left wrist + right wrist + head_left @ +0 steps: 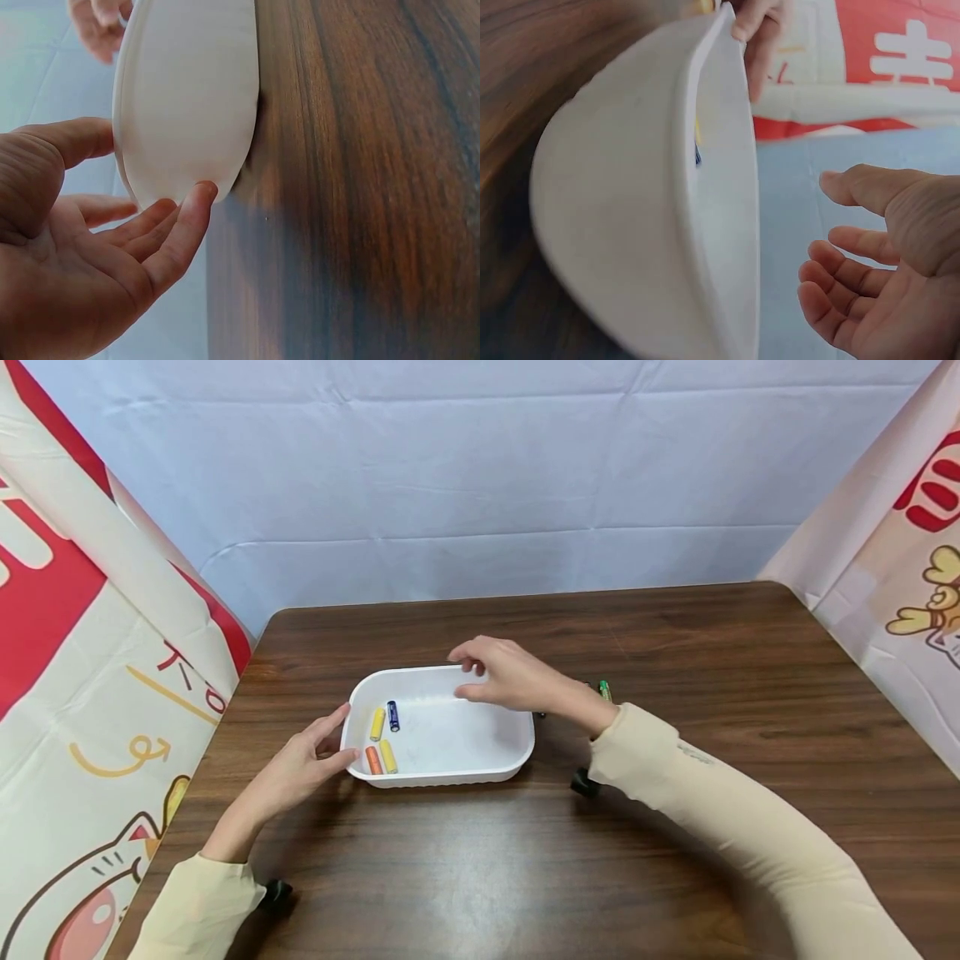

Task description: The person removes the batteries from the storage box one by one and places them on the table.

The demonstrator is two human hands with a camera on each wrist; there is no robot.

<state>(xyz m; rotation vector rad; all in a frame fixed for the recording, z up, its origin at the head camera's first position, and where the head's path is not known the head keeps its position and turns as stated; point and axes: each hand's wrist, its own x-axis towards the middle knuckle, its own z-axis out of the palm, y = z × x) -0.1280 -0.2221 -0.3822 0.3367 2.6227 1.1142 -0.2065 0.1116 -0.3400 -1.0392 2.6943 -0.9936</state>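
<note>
A white oval-cornered plastic tray [457,739] sits on the table. At its left end lie a dark blue battery [393,716], two yellow batteries [377,724] and an orange battery [373,760]. My left hand [288,772] holds that end, thumb at the rim and fingers against the outer wall, as the left wrist view shows. Over the tray's far right part hovers my right hand [513,677], fingers loosely bent and nothing between them. The right wrist view has this hand [877,262] apart from the tray's rim.
A green battery [604,691] lies right of the tray, partly behind my right wrist, with dark items near it mostly hidden. The brown wooden table [465,860] ends at a pale cloth backdrop [480,485]. Printed cloths hang at both sides.
</note>
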